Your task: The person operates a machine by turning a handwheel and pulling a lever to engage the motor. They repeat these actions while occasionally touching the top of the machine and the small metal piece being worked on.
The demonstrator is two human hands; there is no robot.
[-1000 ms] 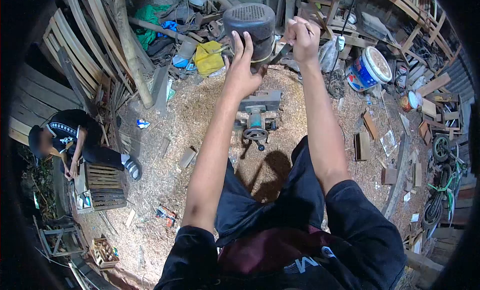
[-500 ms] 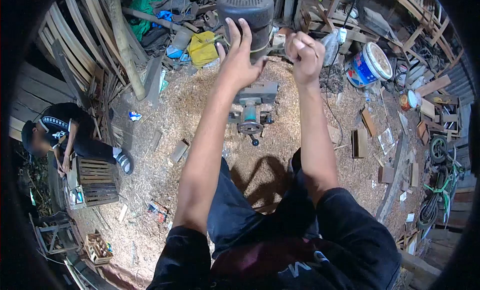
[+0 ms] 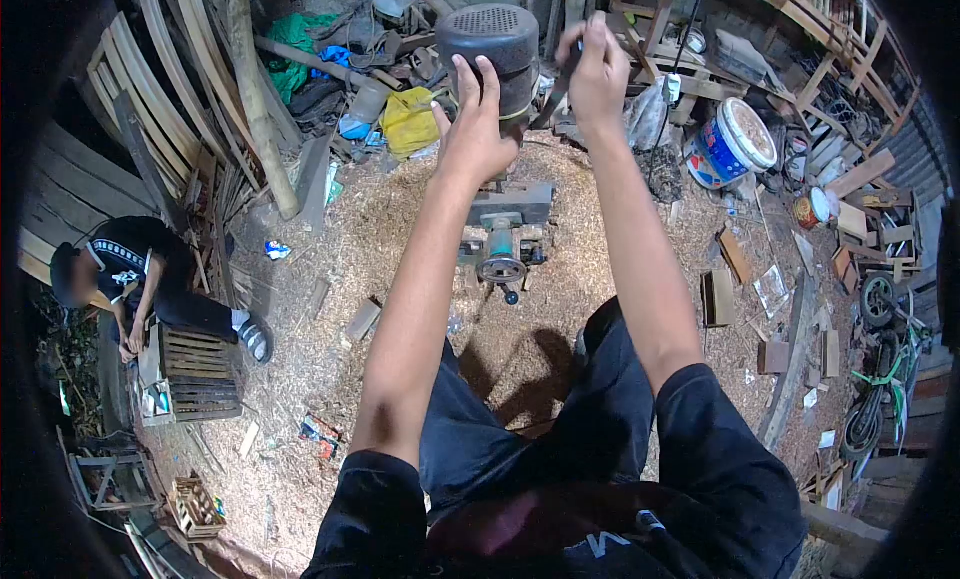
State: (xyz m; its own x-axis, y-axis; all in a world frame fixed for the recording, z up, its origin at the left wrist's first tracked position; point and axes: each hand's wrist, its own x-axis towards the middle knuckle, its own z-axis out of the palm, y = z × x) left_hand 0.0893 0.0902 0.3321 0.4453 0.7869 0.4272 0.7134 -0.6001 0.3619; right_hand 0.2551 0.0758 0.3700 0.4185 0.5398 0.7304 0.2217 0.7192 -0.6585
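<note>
A bench-mounted machine stands before me, its black motor housing (image 3: 488, 41) topped by a perforated round cap. My left hand (image 3: 474, 134) rests against the near side of this housing, with fingers apart and pointing up. To the right of the machine, my right hand (image 3: 598, 79) is raised and closed around the upper end of a dark bar-like handle (image 3: 556, 97); its lower part runs down toward the machine. Below the head sits a vise (image 3: 503, 234) with a teal body, a round handwheel and a black-knobbed crank.
Wood shavings (image 3: 400, 239) cover the floor. At left, a seated person (image 3: 150, 274) works beside a slatted wooden crate (image 3: 200, 369). A paint bucket (image 3: 730, 144), wood blocks (image 3: 717, 299) and a small bike (image 3: 885, 364) are at right. Wooden strips (image 3: 140, 89) lean at upper left.
My right hand has turned and shifted up slightly, and the dark handle now shows more to its left. The left hand stays on the housing. My view has shifted a little.
</note>
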